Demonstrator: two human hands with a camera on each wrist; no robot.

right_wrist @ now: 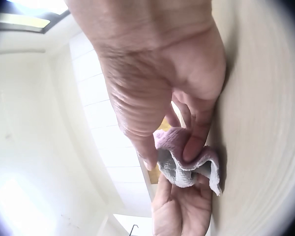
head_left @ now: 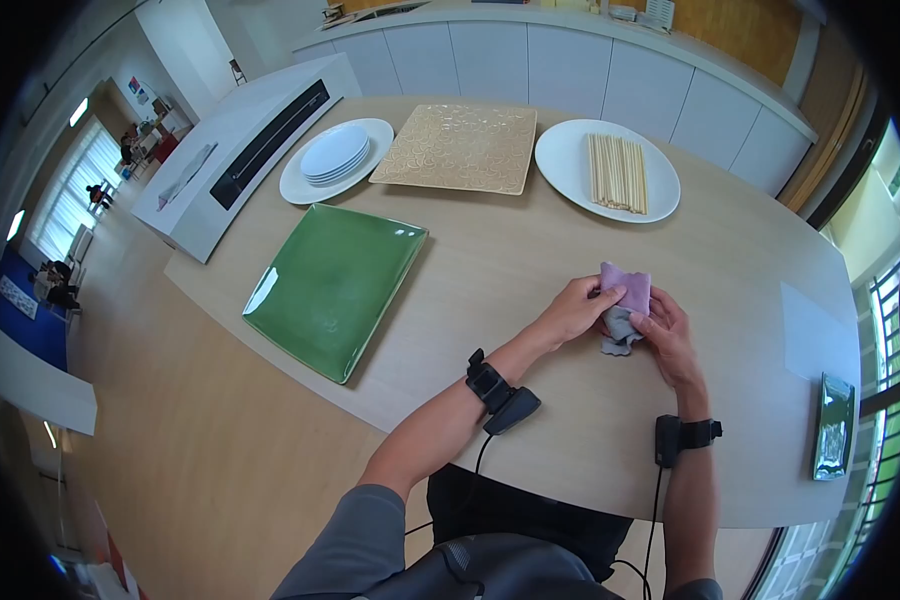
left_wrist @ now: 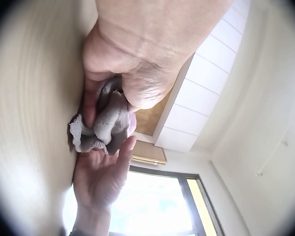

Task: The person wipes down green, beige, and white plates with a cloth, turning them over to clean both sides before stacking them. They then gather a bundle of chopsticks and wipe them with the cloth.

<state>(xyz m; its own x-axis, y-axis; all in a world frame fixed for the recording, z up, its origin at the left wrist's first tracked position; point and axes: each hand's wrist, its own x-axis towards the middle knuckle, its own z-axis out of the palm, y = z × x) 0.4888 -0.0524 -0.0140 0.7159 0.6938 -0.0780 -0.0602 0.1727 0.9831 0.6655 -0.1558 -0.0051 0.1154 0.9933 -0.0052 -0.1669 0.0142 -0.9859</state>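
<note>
A small soft cloth point(head_left: 626, 288), lilac in its upper part and grey in its lower part, is bunched up between both hands just over the table. My left hand point(head_left: 576, 309) pinches its left side, thumb lying across the lilac part. From the right, my right hand point(head_left: 672, 338) grips it between thumb and fingers. Seen from the left wrist, the grey folds point(left_wrist: 110, 120) bulge between thumb and fingers, and the wavy edge hangs near the tabletop. The right wrist view has lilac and grey layers point(right_wrist: 176, 169) folded together. Part of the cloth is hidden behind the fingers.
A green square plate point(head_left: 335, 285) lies left on the table point(head_left: 490, 290). Along the back are small white plates stacked on a white plate point(head_left: 292, 180), a gold patterned square plate point(head_left: 457, 148), and chopsticks point(head_left: 618, 173) on a white oval plate point(head_left: 565, 165). A small green dish point(head_left: 833, 427) sits far right.
</note>
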